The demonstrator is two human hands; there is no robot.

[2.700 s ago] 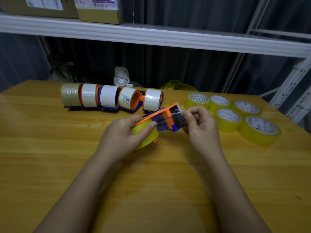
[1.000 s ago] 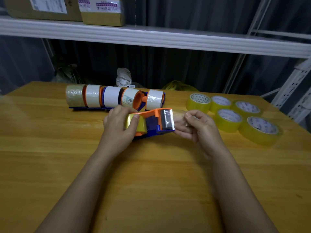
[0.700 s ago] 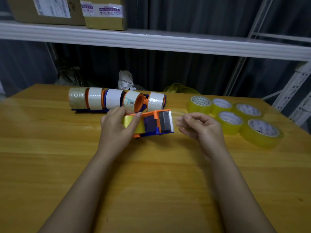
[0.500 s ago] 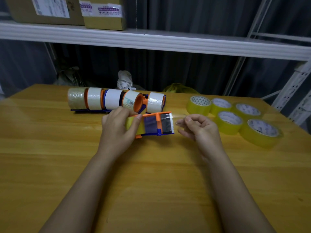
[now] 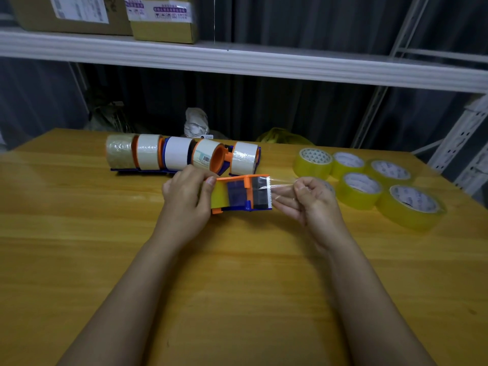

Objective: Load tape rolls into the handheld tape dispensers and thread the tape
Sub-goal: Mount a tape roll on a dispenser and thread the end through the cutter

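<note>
Left hand [image 5: 188, 200] grips the yellow tape roll [image 5: 219, 194] in the orange-and-blue dispenser [image 5: 244, 192] low over the wooden table [image 5: 237, 286], right hand [image 5: 307, 200] pinches the clear tape end [image 5: 281, 184] beyond the serrated blade [image 5: 270, 192]; recommend a straight, taut pull, then tearing down across the teeth.

Loaded dispensers [image 5: 182, 154] row behind the held dispenser [image 5: 241, 192] — loose rolls [image 5: 369, 180] to its right.

I see a yellow wooden table [image 5: 79, 260] under dim light, a white shelf [image 5: 264, 64] carrying cardboard boxes [image 5: 163, 17], dark curtains [image 5: 290, 112] behind, metal racking [image 5: 464, 143] at right.
</note>
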